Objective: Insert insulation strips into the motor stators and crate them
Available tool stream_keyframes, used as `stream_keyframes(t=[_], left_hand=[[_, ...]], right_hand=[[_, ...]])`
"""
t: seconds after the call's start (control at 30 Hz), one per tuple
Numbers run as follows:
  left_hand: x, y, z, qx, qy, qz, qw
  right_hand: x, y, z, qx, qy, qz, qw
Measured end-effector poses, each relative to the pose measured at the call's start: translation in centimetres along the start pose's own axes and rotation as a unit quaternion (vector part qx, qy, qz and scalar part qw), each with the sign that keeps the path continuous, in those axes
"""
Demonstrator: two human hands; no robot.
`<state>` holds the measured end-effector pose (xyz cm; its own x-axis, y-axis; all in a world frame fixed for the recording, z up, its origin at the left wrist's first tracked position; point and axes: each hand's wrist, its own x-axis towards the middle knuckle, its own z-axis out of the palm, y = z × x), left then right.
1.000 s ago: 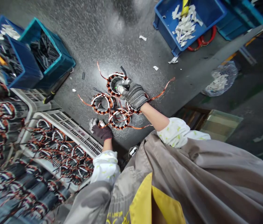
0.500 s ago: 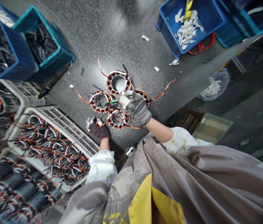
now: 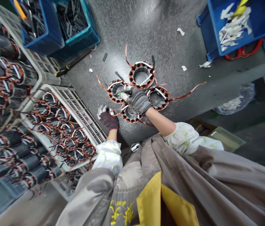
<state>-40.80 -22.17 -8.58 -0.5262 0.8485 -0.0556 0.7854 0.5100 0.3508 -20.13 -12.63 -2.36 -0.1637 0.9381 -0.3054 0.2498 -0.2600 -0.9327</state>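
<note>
While the right grip [image 3: 138,101], a grey knit glove, stays closed around a slim white tool with a green tip [image 3: 123,96], that tip points over the rim of the left copper-wound stator [image 3: 116,91]. The glove sits in the middle of four such stators, which lie flat with orange leads and white sleeving: the lower stator [image 3: 129,113] just beneath it, the top stator [image 3: 141,74] and the right stator [image 3: 159,98] just beyond. The left grip [image 3: 107,118], a dark glove with white fingertips, is curled beside the lower stator's orange lead; whether it has hold of anything, I cannot tell. All four lie on a speckled grey counter [image 3: 170,40], near a white slatted tray [image 3: 80,114] packed with more stators.
</note>
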Motion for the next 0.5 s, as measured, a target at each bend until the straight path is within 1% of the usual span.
stream_keyframes(t=[0.17, 0.33, 0.43, 0.5], left_hand=[[-0.1, -0.6, 0.3, -0.004, 0.008, 0.011, 1.000], [-0.2, -1.0, 0.5, -0.022, 0.005, 0.009, 1.000], [0.2, -1.4, 1.0, -0.037, 0.005, 0.014, 0.999], [0.6, -1.9, 1.1, -0.056, 0.004, 0.029, 0.998]], right_hand=[[0.3, 0.2, -0.1, 0.002, -0.010, 0.001, 1.000], [0.5, 0.4, 0.5, 0.006, 0.016, 0.023, 1.000], [0.7, 0.0, 0.6, 0.033, 0.025, 0.019, 0.999], [0.5, -0.8, 0.1, 0.065, 0.028, 0.006, 0.997]])
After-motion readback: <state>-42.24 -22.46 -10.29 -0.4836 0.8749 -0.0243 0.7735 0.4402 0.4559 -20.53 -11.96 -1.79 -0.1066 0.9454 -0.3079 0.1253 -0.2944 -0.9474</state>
